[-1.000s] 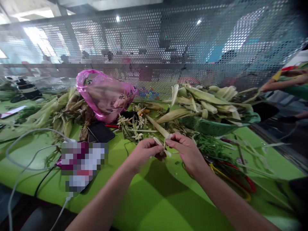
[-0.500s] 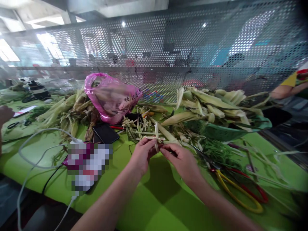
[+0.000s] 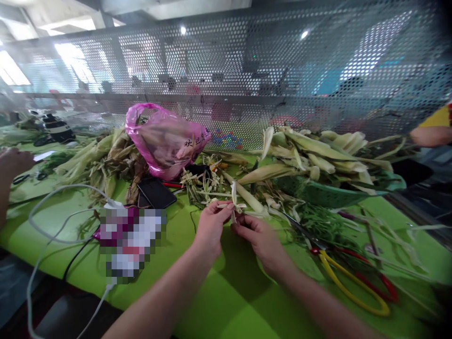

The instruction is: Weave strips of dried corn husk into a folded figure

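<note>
Between my two hands is a small woven piece of pale corn husk strips (image 3: 234,192), with one strip standing up and others sticking out sideways. My left hand (image 3: 211,226) pinches it between thumb and fingers from the left. On the right, my right hand (image 3: 259,234) has thumb and fingertips closed at the lower end of a hanging strip. Just beyond my hands lies a heap of husk scraps and folded husk pieces (image 3: 208,183). Scissors with yellow and red handles (image 3: 334,270) lie right of my right hand, beside green shredded strands (image 3: 323,223).
A pink plastic bag (image 3: 165,141) stands behind, next to dry husks (image 3: 106,160). A green basket (image 3: 328,193) heaped with husks is at right. A black phone (image 3: 157,192) and white cables (image 3: 31,263) lie left. Other people's arms show at both sides, one hand (image 3: 16,160) at left.
My right hand's fingers have drawn in closer to the hanging strip, below the woven piece. The view has shifted slightly; the other person's hand at left has moved further into view.
</note>
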